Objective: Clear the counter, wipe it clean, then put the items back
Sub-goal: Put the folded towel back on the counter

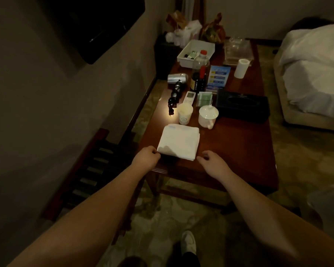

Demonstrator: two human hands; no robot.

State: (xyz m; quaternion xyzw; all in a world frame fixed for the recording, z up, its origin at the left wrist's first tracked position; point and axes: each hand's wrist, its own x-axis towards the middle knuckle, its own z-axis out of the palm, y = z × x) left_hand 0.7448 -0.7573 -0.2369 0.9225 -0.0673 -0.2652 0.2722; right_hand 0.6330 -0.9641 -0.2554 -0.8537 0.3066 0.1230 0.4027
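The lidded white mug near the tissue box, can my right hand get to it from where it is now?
Probably yes. The right hand hovers at the counter's near edge, beside the folded white cloth. The lidded white mug stands farther along, handle toward you, with only bare wood between.

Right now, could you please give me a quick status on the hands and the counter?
Left hand touching folded cloth. Right hand open beside it. Counter not cleared: cups, hair dryer, tissue box.
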